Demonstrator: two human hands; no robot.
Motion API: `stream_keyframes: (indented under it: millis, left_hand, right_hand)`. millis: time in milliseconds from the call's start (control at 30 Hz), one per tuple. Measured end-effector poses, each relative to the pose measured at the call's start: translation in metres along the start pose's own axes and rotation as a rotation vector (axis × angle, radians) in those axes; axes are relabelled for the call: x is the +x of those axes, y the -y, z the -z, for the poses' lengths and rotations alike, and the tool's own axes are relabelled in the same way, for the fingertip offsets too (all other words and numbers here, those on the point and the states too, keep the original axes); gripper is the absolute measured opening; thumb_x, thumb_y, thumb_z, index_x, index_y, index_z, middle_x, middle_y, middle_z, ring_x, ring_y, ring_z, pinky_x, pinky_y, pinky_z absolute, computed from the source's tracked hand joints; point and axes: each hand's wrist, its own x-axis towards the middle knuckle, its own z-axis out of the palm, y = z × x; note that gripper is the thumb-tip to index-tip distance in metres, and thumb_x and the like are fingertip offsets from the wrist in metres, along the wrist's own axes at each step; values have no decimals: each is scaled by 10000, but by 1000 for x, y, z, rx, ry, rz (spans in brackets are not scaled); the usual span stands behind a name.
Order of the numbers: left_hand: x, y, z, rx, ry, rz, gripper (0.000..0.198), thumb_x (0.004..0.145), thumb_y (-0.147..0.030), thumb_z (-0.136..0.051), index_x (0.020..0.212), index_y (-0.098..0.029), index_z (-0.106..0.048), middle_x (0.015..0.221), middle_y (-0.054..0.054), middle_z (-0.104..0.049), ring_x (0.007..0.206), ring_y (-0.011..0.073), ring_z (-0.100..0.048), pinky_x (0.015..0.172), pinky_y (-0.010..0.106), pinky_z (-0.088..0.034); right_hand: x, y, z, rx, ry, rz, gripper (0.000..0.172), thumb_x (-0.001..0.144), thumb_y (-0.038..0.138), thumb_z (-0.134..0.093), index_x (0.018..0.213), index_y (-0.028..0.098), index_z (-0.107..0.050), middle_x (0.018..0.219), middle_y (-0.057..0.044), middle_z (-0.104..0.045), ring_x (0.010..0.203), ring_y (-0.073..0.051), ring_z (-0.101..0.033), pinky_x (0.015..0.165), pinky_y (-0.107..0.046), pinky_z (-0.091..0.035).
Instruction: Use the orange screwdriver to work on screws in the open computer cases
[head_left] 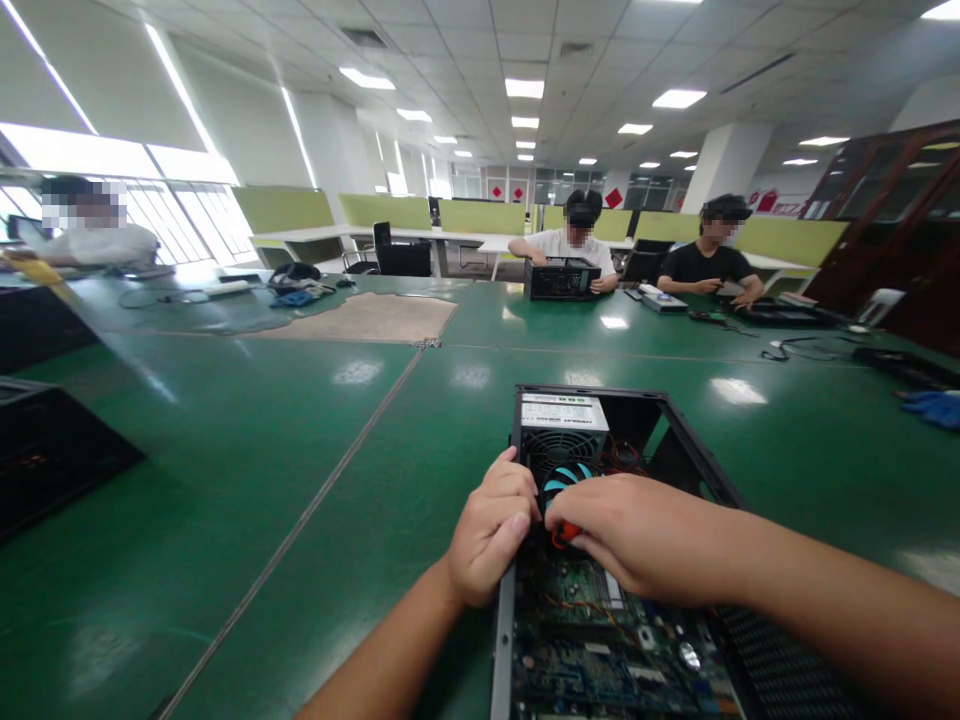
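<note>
An open black computer case (504, 640) lies on the green table in front of me. Inside it are a power supply (566, 412) with a white label, a CPU fan (566, 478) with light blue blades, and a green circuit board (570, 580). My left hand (491, 525) is closed over the case's left rim, beside the fan. Just over the fan's near side, my right hand (622, 530) is closed round a red-orange piece (566, 532) that looks like a screwdriver handle. Its lower end is hidden behind the fingers.
Black cases (52, 450) stand on the table at far left. Across the table one person handles another computer case (562, 280), and a second works at the right among parts and cables (795, 345). A third sits far left. A brown sheet (367, 318) lies mid-table.
</note>
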Motion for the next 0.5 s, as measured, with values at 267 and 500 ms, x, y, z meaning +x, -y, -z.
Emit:
stream_keyframes:
  millis: [267, 500]
  left_hand:
    - [-1, 0, 0, 17, -7, 6, 454, 1000, -406, -319, 622, -211, -475, 715, 45, -611, 867, 207, -580, 1191, 463, -285]
    - [1, -1, 2, 26, 9, -2, 487, 1017, -412, -328, 619, -206, -519, 735, 44, -654, 926, 206, -613, 1198, 452, -286]
  right_hand:
    - [2, -2, 0, -164, 22, -104, 279, 857, 432, -756, 892, 174, -655, 814, -61, -736, 721, -243, -688, 594, -303, -379]
    - [3, 0, 1, -97, -12, 13, 93, 967, 203, -539, 999, 191, -624, 966, -56, -706, 879, -223, -660, 758, -328, -469]
